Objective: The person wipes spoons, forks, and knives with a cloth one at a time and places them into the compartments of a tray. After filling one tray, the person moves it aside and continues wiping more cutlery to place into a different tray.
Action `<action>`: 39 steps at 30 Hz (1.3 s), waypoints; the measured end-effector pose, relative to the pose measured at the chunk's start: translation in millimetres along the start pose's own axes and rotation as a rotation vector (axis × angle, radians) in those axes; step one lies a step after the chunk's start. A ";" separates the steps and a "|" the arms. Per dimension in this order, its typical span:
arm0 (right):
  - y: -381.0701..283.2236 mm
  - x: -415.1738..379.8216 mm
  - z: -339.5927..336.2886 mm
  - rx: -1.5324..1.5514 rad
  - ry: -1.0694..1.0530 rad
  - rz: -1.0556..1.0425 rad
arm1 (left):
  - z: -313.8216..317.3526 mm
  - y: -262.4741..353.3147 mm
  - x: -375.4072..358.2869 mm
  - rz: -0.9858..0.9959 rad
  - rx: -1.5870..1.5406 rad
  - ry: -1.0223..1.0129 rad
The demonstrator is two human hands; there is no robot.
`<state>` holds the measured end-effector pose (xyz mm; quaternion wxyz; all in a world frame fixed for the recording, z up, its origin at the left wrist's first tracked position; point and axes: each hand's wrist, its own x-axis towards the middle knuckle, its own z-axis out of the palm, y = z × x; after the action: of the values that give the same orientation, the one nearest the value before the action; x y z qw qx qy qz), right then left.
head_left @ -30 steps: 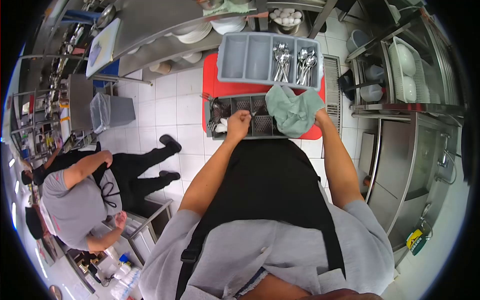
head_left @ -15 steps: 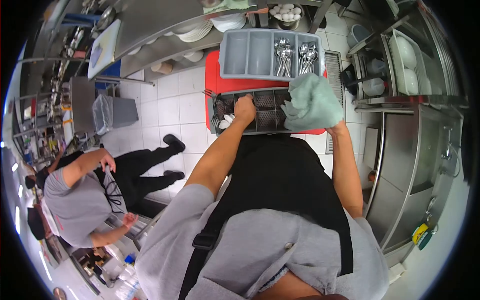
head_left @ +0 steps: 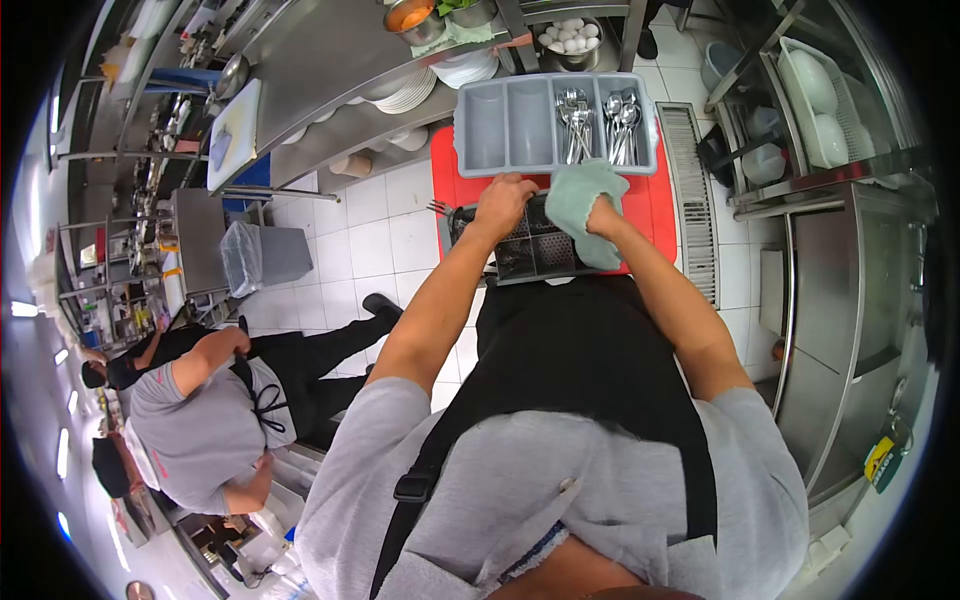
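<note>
A dark cutlery rack (head_left: 515, 262) with perforated compartments rests on a red surface in front of me. My left hand (head_left: 503, 207) is closed over its far rim, fingers bent. At the rack's right end, my right hand (head_left: 604, 217) grips a pale green cloth (head_left: 583, 192), which hangs around the fingers and hides the compartments below. Fork tines (head_left: 438, 207) stick out at the rack's left end; my left arm covers part of that side. Just beyond stands a grey divided cutlery tray (head_left: 530, 128), with spoons (head_left: 622, 122) and other cutlery in its two right compartments.
The red surface (head_left: 655, 215) lies under tray and rack. Behind are a steel counter with stacked plates (head_left: 405, 92) and a bowl of eggs (head_left: 570, 42). A grey bin (head_left: 283, 255) and another person (head_left: 205, 425) are on the left. Steel shelving (head_left: 800, 200) flanks the right.
My right hand has moved left with the cloth, from beside the rack to over its right end. My left hand has shifted to the far rim. The view has swung slightly.
</note>
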<state>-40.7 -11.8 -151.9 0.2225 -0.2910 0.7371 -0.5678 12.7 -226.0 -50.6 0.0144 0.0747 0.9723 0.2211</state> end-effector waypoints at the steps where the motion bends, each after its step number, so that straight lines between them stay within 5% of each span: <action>1: -4.9 -2.0 8.7 0.011 0.016 0.012 | -8.0 8.1 2.3 0.032 -0.058 -0.017; 4: -37.6 11.9 7.4 -0.068 0.068 0.023 | -19.4 18.6 17.8 0.151 -0.229 0.064; 7: -70.1 19.2 -4.7 0.408 0.290 0.262 | -41.0 53.3 12.2 -0.346 -0.628 0.281; 9: -82.5 18.8 -15.7 0.754 0.349 0.223 | -12.5 45.1 0.3 -0.462 -0.621 0.266; 11: -85.4 17.4 -18.9 0.979 0.418 0.200 | -5.6 57.9 -15.0 -0.374 -0.728 -0.010; 13: -82.6 19.0 -18.2 1.078 0.494 0.197 | -3.8 71.2 -20.6 -0.263 -0.697 -0.009; 16: -82.2 19.0 -45.4 0.819 0.486 0.226 | -6.3 85.5 -21.6 -0.248 -0.713 0.122; 20: -62.4 19.7 -65.4 -0.355 0.564 -0.276 | -25.1 94.9 -20.8 -0.235 -0.660 0.136; 23: -80.6 30.7 -73.7 -0.902 0.685 -0.154 | -37.8 103.0 -15.4 -0.225 -0.672 0.183; 26: -91.1 22.1 -63.1 0.427 0.709 -0.119 | -66.0 122.9 -17.1 -0.228 -0.622 0.256; 29: -113.2 16.5 -74.3 -0.049 0.443 -0.271 | -73.7 127.4 -18.1 -0.198 -0.559 0.368; 30: -128.5 13.4 -73.4 0.298 0.418 -0.164 | -74.2 128.2 -19.0 -0.184 -0.542 0.412; 34: -119.2 32.1 -63.6 0.214 0.609 -0.277 | -77.2 131.0 -16.6 -0.268 -0.519 0.532; 39: -107.9 34.7 -49.1 0.623 0.638 -0.186 | -77.5 114.8 -15.6 -0.323 -0.602 0.565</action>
<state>-79.4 -20.7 -34.9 0.0095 -0.0857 0.5336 -0.8413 39.4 -159.3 68.8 -0.1962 -0.1489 0.8295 0.5012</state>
